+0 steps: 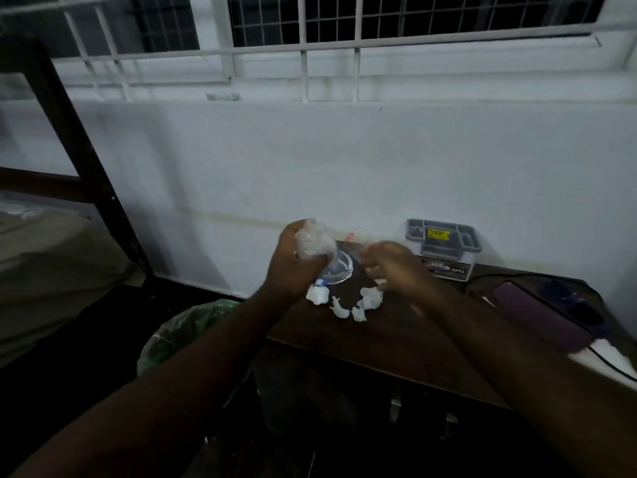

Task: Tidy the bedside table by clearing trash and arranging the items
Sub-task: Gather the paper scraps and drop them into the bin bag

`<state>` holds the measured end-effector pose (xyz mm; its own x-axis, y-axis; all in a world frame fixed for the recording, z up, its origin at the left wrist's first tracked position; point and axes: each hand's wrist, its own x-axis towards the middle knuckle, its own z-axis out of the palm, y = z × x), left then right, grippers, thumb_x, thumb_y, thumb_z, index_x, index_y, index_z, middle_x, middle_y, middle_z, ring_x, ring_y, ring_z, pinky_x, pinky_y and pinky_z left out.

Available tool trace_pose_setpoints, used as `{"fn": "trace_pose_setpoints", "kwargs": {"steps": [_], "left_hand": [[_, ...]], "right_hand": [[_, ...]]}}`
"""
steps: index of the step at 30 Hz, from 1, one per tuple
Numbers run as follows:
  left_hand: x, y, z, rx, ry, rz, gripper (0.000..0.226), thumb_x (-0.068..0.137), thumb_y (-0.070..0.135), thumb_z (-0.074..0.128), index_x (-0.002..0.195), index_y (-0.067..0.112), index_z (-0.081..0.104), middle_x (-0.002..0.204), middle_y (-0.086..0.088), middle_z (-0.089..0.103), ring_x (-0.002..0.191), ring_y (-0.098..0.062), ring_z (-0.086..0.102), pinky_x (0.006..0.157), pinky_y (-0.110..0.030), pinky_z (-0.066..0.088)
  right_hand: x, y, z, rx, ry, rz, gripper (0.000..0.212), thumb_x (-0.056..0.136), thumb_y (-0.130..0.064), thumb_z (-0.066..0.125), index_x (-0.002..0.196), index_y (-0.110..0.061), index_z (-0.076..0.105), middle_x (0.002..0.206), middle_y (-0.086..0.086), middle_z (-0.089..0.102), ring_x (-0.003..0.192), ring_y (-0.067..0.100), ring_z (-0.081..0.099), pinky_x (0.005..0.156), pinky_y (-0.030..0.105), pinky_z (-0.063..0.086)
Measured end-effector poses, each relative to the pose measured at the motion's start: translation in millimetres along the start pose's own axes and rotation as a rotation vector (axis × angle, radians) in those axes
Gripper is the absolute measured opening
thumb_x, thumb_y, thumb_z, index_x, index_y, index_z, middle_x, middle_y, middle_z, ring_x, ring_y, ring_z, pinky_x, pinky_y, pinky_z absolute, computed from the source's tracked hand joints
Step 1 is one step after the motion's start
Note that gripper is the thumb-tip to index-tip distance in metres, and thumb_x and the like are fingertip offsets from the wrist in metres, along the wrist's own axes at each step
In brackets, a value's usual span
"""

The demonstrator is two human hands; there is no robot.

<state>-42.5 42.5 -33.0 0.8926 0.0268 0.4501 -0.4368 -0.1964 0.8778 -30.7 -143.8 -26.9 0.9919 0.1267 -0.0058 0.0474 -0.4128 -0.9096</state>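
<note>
My left hand (287,267) is closed around a crumpled clear plastic wrapper (312,243), held above the left end of the dark wooden bedside table (396,343). My right hand (396,267) is blurred just right of it, low over the table; whether it holds anything is unclear. Several crumpled white paper scraps (344,301) lie on the table below both hands. A clear glass dish (339,269) with a blue-capped small item sits behind the scraps, partly hidden by my left hand.
A bin lined with a green bag (179,336) stands on the floor left of the table. A grey-lidded plastic box (444,250) sits against the wall. A purple case (541,315), a dark blue object and a black cable lie at the right. A bed frame (79,157) is far left.
</note>
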Motion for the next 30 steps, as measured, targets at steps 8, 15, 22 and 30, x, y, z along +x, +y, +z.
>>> {"fn": "trace_pose_setpoints", "kwargs": {"steps": [8,15,22,30], "left_hand": [[-8,-12,-55,-0.05,0.203,-0.124,0.046,0.08,-0.007,0.066,0.081,0.039,0.066,0.075,0.011,0.069,0.059,0.002,0.063,0.048,-0.017,0.05],[-12,-19,-81,-0.034,0.239,-0.235,0.019,0.076,0.002,0.069,0.09,0.009,0.059,0.065,0.006,0.066,0.054,-0.011,0.061,0.05,-0.032,0.05],[-12,-30,-97,-0.029,0.246,-0.279,0.02,0.076,0.004,0.07,0.094,0.006,0.061,0.075,-0.006,0.068,0.061,-0.02,0.064,0.049,-0.032,0.052],[-19,-36,-108,-0.034,0.161,-0.275,0.038,0.081,-0.01,0.061,0.066,0.023,0.048,0.048,0.014,0.057,0.046,-0.009,0.051,0.055,-0.029,0.042]], "right_hand": [[-5,71,25,-0.81,-0.108,-0.349,0.03,0.092,-0.029,0.057,0.117,-0.018,0.068,0.119,0.005,0.068,0.118,0.022,0.058,0.1,0.031,0.04],[11,36,40,-0.735,0.079,-0.494,0.02,0.078,-0.015,0.057,0.089,-0.015,0.074,0.09,0.003,0.072,0.084,0.019,0.066,0.071,0.031,0.05],[16,40,65,-0.97,-0.282,-0.6,0.05,0.093,-0.029,0.035,0.14,-0.016,0.046,0.149,0.003,0.042,0.137,0.021,0.04,0.107,0.041,0.04],[29,35,48,-0.983,-0.573,-0.491,0.063,0.089,-0.028,0.045,0.15,-0.021,0.03,0.153,-0.005,0.037,0.14,0.008,0.034,0.115,0.036,0.031]]}}
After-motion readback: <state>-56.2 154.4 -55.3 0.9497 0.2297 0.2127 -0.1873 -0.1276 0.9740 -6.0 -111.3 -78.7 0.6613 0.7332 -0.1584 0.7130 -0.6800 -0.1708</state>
